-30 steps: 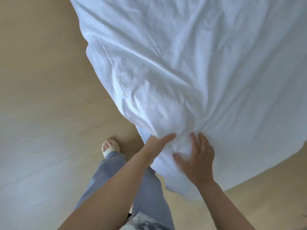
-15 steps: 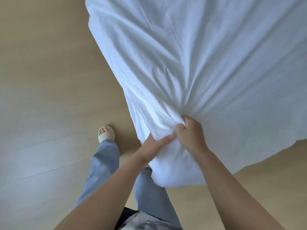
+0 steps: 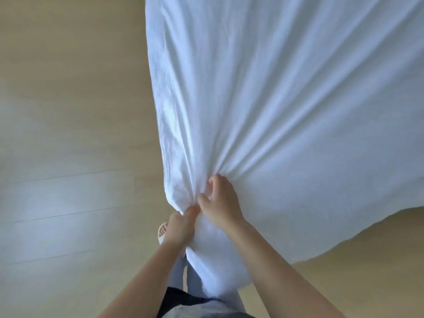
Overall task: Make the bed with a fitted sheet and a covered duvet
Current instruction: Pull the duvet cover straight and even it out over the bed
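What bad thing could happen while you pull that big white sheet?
The white sheet hangs down by the sandalled foot, so it might get stepped on and trip the person. Both the left hand and right hand grip one bunched spot, so the cloth could slip free or drag on the floor.

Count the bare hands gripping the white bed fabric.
2. The left hand grips the white bed fabric at its left edge; the right hand clutches the bunch above it. No others visible.

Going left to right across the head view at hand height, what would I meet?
Wooden floor → sandalled foot → left hand → right hand, both hands gripping the white sheet.
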Available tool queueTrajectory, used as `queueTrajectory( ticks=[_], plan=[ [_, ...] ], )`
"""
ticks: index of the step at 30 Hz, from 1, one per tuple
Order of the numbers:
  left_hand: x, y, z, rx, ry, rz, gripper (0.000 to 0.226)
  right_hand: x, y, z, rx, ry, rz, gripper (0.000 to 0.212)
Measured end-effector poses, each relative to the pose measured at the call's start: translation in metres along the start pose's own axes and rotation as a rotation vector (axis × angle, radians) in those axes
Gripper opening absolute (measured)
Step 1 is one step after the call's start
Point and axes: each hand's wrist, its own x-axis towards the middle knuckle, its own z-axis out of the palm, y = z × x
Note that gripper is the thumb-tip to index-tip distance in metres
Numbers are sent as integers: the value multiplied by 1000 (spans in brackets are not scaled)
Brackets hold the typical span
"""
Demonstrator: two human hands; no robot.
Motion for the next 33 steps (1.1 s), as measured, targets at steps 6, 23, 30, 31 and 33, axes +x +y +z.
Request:
queueTrajectory(
  ticks=[6, 23, 30, 31, 33],
  plan=[
    [31, -18, 4, 220, -10, 59, 27, 17, 4, 18, 40, 258, 117, 63],
    [19, -22, -1, 2, -110, 138, 46, 26, 5, 4, 21, 261, 0, 25],
    [22, -23, 0, -14, -119, 138, 45, 42, 6, 0, -88, 83, 178, 37],
    [24, -24, 0, -10, -106, 137, 43, 45, 4, 0, -80, 64, 174, 37],
    [25, -24, -1, -9, -99, 137, 39, 45, 2, -2, -44, 57, 140, 36]
  ],
)
